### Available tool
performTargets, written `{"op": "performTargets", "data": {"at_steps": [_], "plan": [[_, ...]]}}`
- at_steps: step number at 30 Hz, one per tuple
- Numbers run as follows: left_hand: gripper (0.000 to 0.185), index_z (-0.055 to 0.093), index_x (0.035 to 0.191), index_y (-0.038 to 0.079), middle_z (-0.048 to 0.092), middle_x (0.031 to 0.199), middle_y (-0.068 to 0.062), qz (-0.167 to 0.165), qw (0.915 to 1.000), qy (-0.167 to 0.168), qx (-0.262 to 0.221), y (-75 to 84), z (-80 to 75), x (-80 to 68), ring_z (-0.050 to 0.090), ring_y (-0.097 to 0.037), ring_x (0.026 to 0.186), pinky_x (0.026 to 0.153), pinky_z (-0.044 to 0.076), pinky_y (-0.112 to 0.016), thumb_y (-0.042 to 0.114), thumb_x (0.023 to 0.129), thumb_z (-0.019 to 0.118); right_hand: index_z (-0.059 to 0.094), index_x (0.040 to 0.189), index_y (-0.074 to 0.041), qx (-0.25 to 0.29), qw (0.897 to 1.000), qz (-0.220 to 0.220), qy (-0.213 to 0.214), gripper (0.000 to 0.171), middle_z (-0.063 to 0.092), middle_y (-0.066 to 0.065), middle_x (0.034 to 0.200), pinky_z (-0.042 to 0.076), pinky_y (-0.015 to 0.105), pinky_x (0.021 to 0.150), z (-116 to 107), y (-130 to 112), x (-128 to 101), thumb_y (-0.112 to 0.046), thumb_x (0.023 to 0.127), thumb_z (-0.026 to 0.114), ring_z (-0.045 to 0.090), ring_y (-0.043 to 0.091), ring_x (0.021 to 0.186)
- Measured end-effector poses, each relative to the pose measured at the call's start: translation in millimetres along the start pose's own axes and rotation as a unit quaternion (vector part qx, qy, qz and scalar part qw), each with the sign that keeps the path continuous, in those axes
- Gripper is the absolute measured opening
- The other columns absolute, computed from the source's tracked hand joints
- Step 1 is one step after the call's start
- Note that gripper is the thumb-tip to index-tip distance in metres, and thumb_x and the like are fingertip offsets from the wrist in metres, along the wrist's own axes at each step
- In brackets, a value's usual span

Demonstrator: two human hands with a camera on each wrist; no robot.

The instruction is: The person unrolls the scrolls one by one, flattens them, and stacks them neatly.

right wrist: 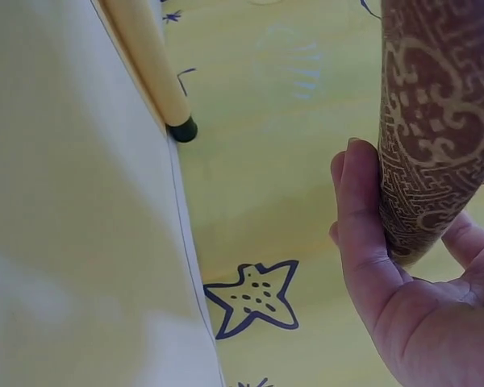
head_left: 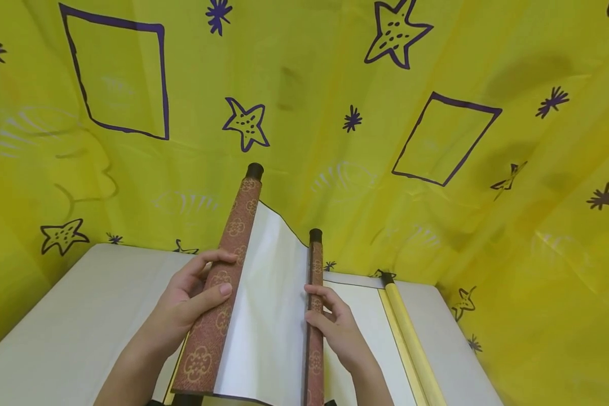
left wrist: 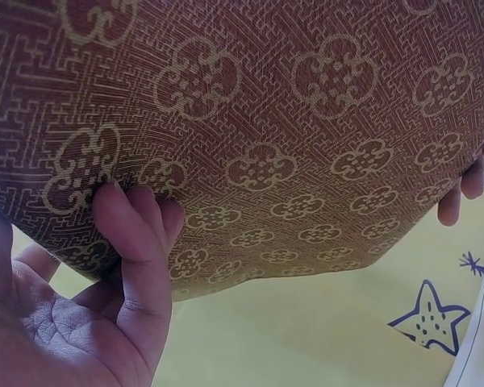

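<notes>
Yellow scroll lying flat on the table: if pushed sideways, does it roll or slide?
The yellow scroll would probably roll: its roller is a round rod with a dark end cap. The unrolled sheet lying flat on the table looks thin and likely floppy, so it may drag and buckle.

The partly unrolled scroll point(head_left: 264, 316) is held above the table point(head_left: 81, 316), its paper spanning between two rolls. The thick roll point(head_left: 223, 287) lies on the left, gripped by the left hand point(head_left: 182, 307); the thin roll point(head_left: 314, 316) lies on the right, held by the right hand point(head_left: 335, 327). To the right of both — lying flat on the table — is a second scroll point(head_left: 370, 327), its roller point(head_left: 411, 344) along its right edge. The patterned cloth point(head_left: 436, 141) hangs behind and to both sides.
</notes>
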State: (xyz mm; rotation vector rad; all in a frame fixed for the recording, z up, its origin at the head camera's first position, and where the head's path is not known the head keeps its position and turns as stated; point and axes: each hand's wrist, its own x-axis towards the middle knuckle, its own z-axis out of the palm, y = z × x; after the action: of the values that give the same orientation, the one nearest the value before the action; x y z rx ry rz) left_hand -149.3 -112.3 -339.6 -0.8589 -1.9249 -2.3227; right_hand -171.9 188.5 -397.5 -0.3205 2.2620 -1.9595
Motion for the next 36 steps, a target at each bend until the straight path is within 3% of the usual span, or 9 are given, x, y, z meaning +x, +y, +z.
{"op": "performTargets", "data": {"at_steps": [9, 21, 29, 36], "plan": [[0.038, 0.047, 0.136, 0.012, 0.050, 0.121, -0.022, 0.017, 0.9998, -0.002, -0.014, 2.3, -2.8, -1.7, 0.068, -0.024, 0.093, 0.072, 0.061, -0.045, -0.002, 0.100, 0.047, 0.052, 0.139, -0.015, 0.009, 1.000, 0.008, -0.009, 0.047, 0.042, 0.017, 0.148, 0.056, 0.031, 0.078, 1, 0, 0, -0.009, 0.094, 0.065, 0.059, 0.025, 0.099], [0.040, 0.046, 0.137, 0.011, 0.052, 0.122, -0.019, 0.041, 0.9989, 0.004, -0.024, 8.3, -2.6, -5.8, 0.068, -0.022, 0.092, 0.070, 0.061, -0.042, -0.004, 0.100, 0.045, 0.052, 0.140, -0.015, -0.016, 1.000, -0.004, -0.004, 0.047, 0.039, 0.011, 0.152, 0.053, 0.031, 0.083, 2, 1, 1, -0.008, 0.095, 0.064, 0.056, 0.026, 0.107], [0.043, 0.047, 0.138, 0.012, 0.055, 0.122, -0.016, 0.061, 0.9973, 0.014, -0.038, 15.0, -2.1, -9.5, 0.068, -0.021, 0.092, 0.070, 0.061, -0.040, -0.006, 0.099, 0.042, 0.052, 0.140, -0.016, -0.017, 1.000, -0.008, -0.002, 0.048, 0.039, 0.013, 0.152, 0.053, 0.035, 0.087, 2, 1, 1, -0.008, 0.094, 0.064, 0.057, 0.029, 0.112], [0.042, 0.045, 0.139, 0.011, 0.055, 0.122, -0.014, 0.059, 0.9973, 0.021, -0.039, 21.2, -6.1, -13.4, 0.068, -0.019, 0.092, 0.071, 0.061, -0.042, -0.005, 0.100, 0.041, 0.051, 0.141, -0.012, -0.008, 1.000, -0.013, -0.010, 0.049, 0.039, 0.018, 0.151, 0.054, 0.032, 0.087, 0, 1, 1, -0.005, 0.094, 0.063, 0.057, 0.031, 0.117]]}}
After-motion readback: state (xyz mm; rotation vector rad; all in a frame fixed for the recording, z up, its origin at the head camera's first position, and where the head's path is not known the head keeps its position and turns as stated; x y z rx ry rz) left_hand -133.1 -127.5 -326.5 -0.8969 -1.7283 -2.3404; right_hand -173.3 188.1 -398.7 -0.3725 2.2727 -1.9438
